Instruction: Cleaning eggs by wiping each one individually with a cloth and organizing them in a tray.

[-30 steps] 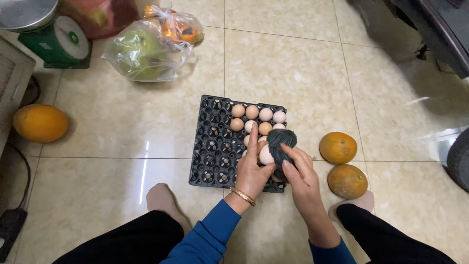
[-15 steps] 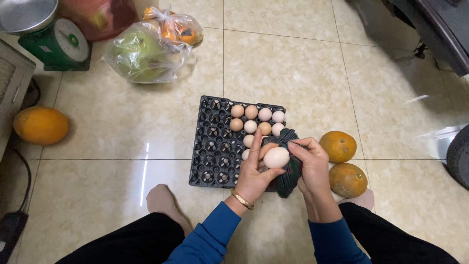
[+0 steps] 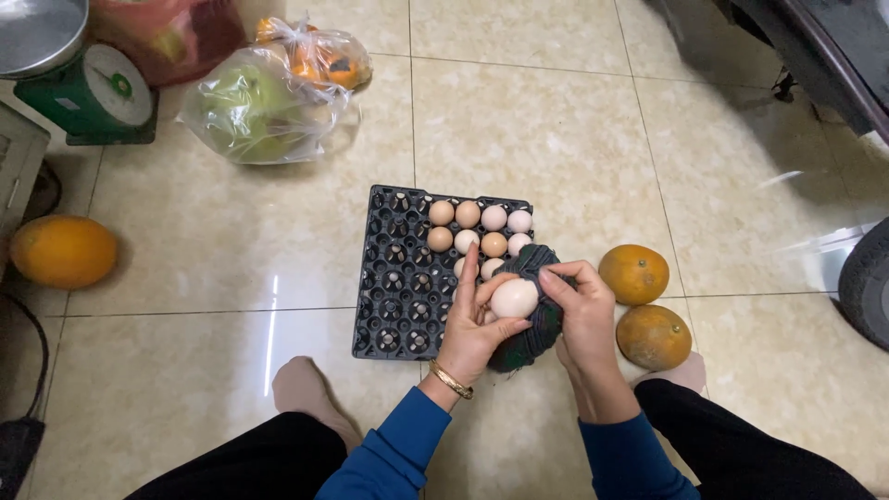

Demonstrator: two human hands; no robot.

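A black egg tray (image 3: 394,287) lies on the tiled floor with several eggs (image 3: 480,230) in its far right cells. My left hand (image 3: 470,326) holds a pale egg (image 3: 514,298) over the tray's near right part. My right hand (image 3: 583,310) grips a dark green cloth (image 3: 537,324) that wraps around the right side and underside of that egg. Both hands meet at the egg.
Two orange round fruits (image 3: 633,274) (image 3: 653,337) lie right of the tray, another (image 3: 63,251) at far left. Plastic bags of produce (image 3: 259,102) and a green kitchen scale (image 3: 93,88) sit at the back left. A tyre (image 3: 866,278) is at the right edge. My feet flank the tray.
The cloth has gone from covering the egg's top to lying under and beside it, so the egg now shows. Both hands stayed over the tray's near right part.
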